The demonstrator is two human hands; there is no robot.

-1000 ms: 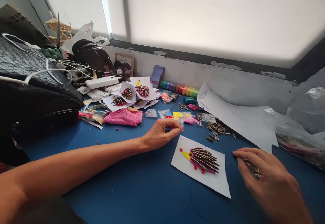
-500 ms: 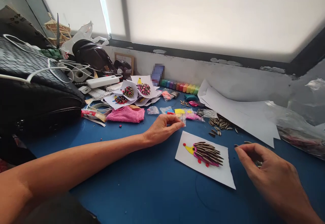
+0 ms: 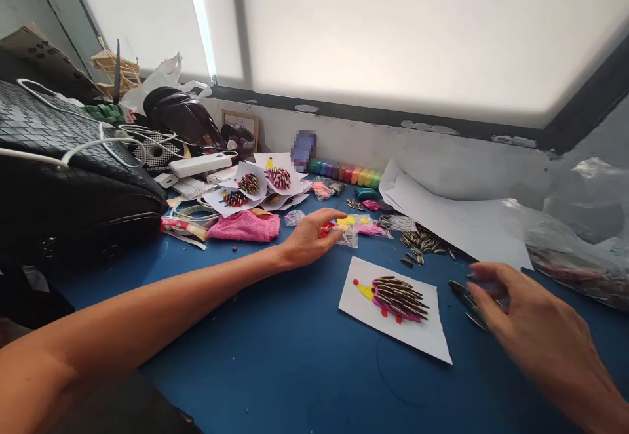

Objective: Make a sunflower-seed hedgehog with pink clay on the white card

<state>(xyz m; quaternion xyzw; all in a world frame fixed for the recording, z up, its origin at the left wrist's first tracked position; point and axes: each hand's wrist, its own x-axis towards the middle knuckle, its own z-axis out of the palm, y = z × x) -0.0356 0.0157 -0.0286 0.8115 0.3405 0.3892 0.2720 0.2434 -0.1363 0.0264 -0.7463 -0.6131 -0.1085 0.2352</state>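
Observation:
A white card [image 3: 422,342] lies on the blue table. It bears a hedgehog picture [image 3: 400,297] with a yellow face, a red nose and feet, a pink edge and a back of striped sunflower seeds. Behind the card, my left hand [image 3: 312,237] is open, thumb and fingers apart, beside small clay packets [image 3: 348,224]. To the card's right, my right hand [image 3: 531,329] is slightly blurred, thumb and forefinger apart. Several loose sunflower seeds [image 3: 464,296] are just by its fingertips. A pile of sunflower seeds [image 3: 425,242] lies farther back.
Finished hedgehog cards [image 3: 250,185] lie at the back left near a pink cloth [image 3: 244,225]. A black bag [image 3: 73,191] with cables fills the left. Paper sheets [image 3: 452,217] and a plastic bag [image 3: 580,250] lie on the right. Coloured clay packs [image 3: 346,173] line the wall.
My left hand's pinch has opened and it has shifted slightly left. The fingers of my right hand have parted, and several sunflower seeds now show by its fingertips.

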